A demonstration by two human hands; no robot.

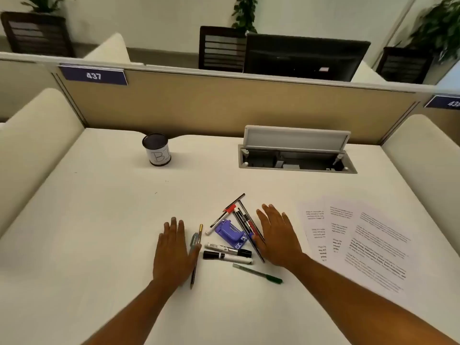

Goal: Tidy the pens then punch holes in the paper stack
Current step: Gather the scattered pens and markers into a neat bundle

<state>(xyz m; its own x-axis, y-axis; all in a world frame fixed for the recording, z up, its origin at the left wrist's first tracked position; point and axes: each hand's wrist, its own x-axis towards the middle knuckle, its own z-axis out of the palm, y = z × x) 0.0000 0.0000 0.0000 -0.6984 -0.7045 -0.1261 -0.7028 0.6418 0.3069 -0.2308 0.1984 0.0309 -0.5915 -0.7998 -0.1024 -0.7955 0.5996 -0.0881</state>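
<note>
Print on the paper sheets was too blurred to read, and the lower-right sheet's far corner ran close to the frame edge. Second partition label was cut off at the right, only "43" showing. Left hand covered part of the grey pen and pencil; right hand hid the lower ends of the dark pens. Inside of the cup too dark to tell contents. Both forearms cut off at bottom.

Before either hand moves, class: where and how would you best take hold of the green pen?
Pinch the green pen around its mid-barrel, coming from above with the right hand. It lies flat and apart from the other pens, nearest the person, so both long sides look free for thumb and finger.
</note>
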